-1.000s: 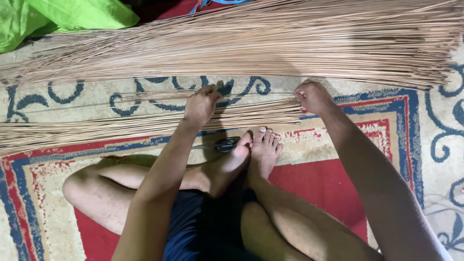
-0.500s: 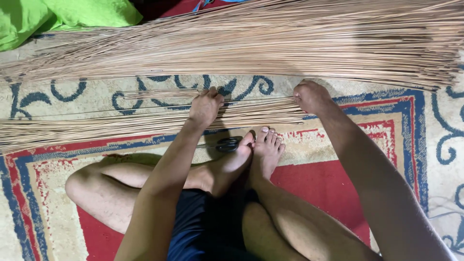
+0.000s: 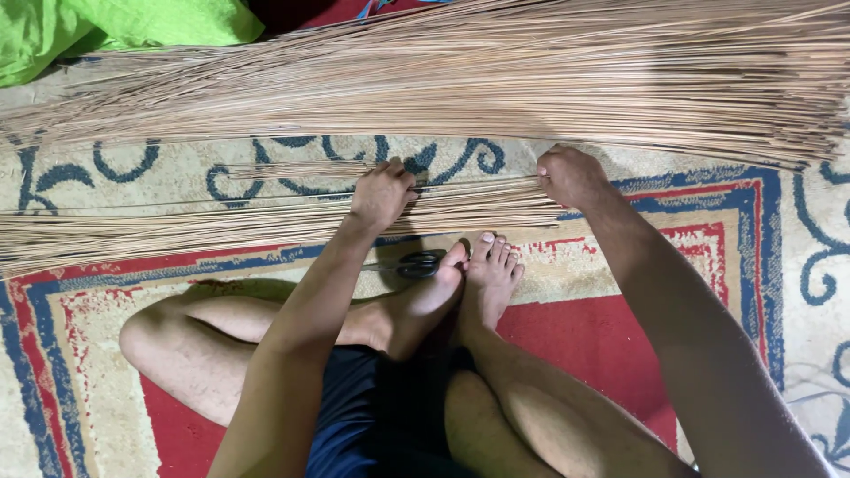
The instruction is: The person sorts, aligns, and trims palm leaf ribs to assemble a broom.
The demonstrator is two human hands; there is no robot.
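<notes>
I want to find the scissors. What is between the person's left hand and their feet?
In the head view, black-handled scissors lie on the patterned rug, between the left hand on the thin stick bundle and the toes of the feet.

A patterned red, blue and cream rug (image 3: pixel 673 292) covers the floor. On it lie a far heap of thin sticks (image 3: pixel 496 80), a nearer bundle (image 3: pixel 177 235), black scissors (image 3: pixel 416 264) and green cloth (image 3: pixel 106 26).

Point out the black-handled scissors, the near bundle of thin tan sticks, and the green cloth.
black-handled scissors (image 3: pixel 414 264), head view, on the handle loops.
near bundle of thin tan sticks (image 3: pixel 177 232), head view, on its middle stretch left of the hands.
green cloth (image 3: pixel 133 22), head view, on its flat upper fold.
</notes>
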